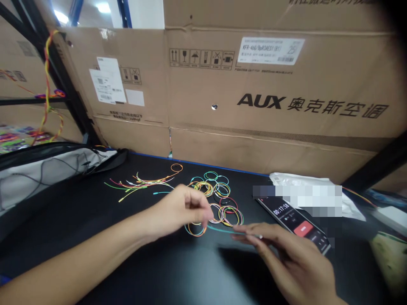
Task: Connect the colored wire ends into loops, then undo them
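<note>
A thin teal wire (222, 230) stretches between my two hands, above the black table. My left hand (187, 207) pinches its left end between thumb and fingertips. The wire's other end, with a small pale tip, lies between the thumb and fingers of my right hand (286, 250). Behind my hands lies a cluster of closed wire rings (230, 216) in several colours, partly hidden by my left hand. Straight loose wires (140, 184) fan out beyond my left wrist, and a single orange ring (177, 167) sits near the back edge.
A phone (294, 224) showing a timer lies to the right, beside a white plastic package (318, 195). Large cardboard panels (203, 84) stand behind the table. At the left are a grey-and-black bag (57, 165) and a black rack post (63, 76) with twisted wires hanging on it.
</note>
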`<state>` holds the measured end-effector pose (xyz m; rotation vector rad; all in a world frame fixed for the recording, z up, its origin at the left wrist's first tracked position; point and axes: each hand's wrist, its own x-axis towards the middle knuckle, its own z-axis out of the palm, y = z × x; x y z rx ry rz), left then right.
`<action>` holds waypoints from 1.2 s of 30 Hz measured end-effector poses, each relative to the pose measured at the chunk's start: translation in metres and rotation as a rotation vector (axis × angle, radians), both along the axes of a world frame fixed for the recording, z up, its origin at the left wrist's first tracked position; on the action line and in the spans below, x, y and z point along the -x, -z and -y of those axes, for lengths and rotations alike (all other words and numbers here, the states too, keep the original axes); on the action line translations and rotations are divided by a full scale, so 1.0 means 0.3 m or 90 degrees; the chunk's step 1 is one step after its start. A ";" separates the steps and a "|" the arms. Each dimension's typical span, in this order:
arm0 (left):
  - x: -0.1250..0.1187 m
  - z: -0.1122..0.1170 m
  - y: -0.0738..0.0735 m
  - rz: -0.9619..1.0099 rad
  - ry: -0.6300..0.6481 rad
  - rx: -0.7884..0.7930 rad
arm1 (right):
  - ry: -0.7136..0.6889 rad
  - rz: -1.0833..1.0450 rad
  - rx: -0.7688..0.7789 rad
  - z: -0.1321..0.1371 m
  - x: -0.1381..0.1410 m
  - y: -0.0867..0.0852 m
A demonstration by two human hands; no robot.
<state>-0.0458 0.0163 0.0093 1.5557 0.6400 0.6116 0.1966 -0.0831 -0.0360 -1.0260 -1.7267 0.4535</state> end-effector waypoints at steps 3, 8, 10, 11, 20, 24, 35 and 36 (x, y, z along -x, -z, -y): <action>0.041 -0.040 -0.040 0.100 -0.145 -0.073 | 0.012 -0.143 0.176 -0.001 0.003 -0.012; 0.141 -0.112 -0.089 0.106 -0.300 -0.125 | -0.068 -0.173 0.295 -0.019 -0.008 0.009; 0.196 -0.145 -0.095 0.045 -0.309 -0.143 | -0.083 -0.157 0.310 -0.028 -0.023 0.022; 0.225 -0.162 -0.094 0.000 -0.300 -0.152 | -0.085 -0.151 0.316 -0.033 -0.030 0.026; 0.334 -0.218 -0.080 -0.350 -0.185 -0.436 | -0.068 -0.119 0.329 -0.052 -0.058 0.044; 0.290 -0.194 -0.066 -0.400 -0.064 -0.530 | -0.060 -0.107 0.347 -0.052 -0.053 0.047; 0.234 -0.216 0.041 -0.409 0.017 -0.651 | -0.042 -0.097 0.344 -0.053 -0.057 0.052; 0.231 -0.216 0.042 -0.410 0.010 -0.661 | -0.046 -0.102 0.342 -0.053 -0.056 0.053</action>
